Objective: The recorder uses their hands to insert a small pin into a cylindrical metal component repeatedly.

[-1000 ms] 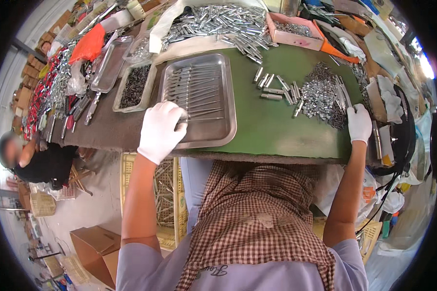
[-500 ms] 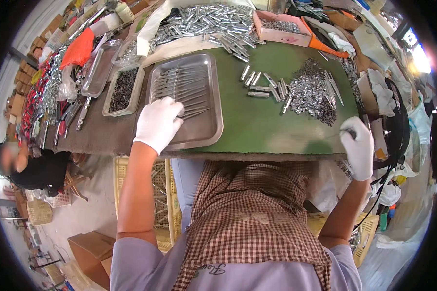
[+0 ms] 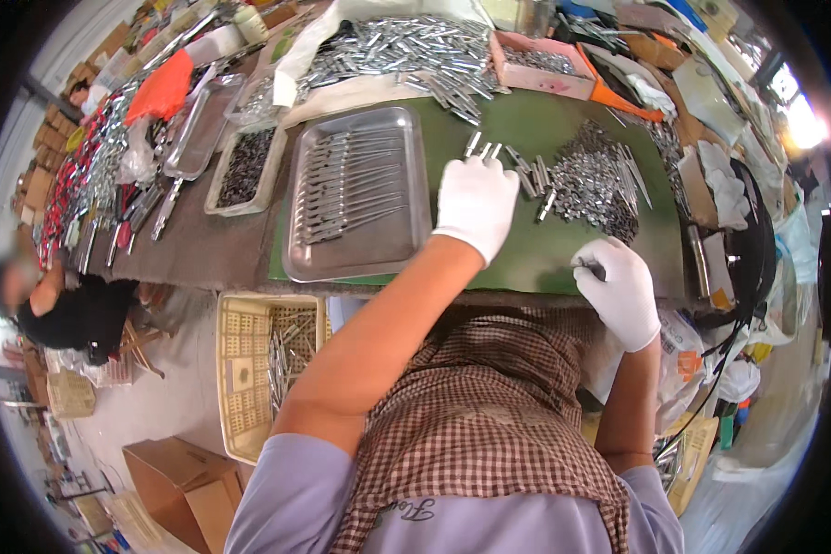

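Observation:
My left hand (image 3: 478,205), in a white glove, is over the green mat with its fingers curled down among short silver metal cylinders (image 3: 472,143). Its fingertips and whatever they hold are hidden. My right hand (image 3: 619,294), also gloved, is closed near the mat's front edge; a dark spot shows between thumb and fingers, too small to name. Beyond it lies a heap of small shiny metal pieces (image 3: 584,180), with dark screw-like parts and a few long pointed rods (image 3: 635,175) at its right. Left of my left hand, a steel tray (image 3: 342,263) holds a row of slim tapered metal tools (image 3: 355,185).
A pile of silver cylinders (image 3: 397,55) lies on white sheeting at the back, beside a pink box (image 3: 549,81). A tub of dark parts (image 3: 246,171) stands left of the tray. Below the bench is a yellow crate (image 3: 240,369). Another person (image 3: 78,314) sits far left.
My left hand has left the tray and moved right and away to the silver cylinders. My right hand has moved left along the mat's front edge, still closed.

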`<action>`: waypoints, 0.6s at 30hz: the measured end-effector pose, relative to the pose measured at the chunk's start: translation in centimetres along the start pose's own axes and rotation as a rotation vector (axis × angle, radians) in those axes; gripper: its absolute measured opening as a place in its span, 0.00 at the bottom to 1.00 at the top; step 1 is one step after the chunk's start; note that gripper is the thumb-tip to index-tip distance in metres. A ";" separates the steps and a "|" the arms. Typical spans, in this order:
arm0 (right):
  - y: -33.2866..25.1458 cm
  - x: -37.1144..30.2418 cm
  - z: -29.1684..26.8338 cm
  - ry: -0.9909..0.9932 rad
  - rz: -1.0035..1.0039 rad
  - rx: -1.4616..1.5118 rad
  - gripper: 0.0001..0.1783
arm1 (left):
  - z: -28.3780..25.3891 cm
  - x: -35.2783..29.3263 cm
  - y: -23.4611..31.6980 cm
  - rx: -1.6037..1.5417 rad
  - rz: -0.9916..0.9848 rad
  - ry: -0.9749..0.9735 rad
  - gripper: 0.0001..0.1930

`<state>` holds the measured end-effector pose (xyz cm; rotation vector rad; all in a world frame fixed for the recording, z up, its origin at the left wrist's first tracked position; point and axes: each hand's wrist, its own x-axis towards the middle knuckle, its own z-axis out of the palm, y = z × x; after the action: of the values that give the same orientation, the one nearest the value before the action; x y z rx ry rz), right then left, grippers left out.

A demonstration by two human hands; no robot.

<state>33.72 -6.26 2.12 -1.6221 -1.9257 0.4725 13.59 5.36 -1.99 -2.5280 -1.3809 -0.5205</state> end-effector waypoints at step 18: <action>3.7 -1.5 2.6 0.122 -0.179 -0.255 0.04 | -1.1 -6.7 4.6 -0.576 0.029 0.024 0.05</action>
<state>35.07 -6.74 -2.40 -1.5708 -2.0792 0.0558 13.86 -2.66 -3.75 -2.9521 -1.3274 -1.0710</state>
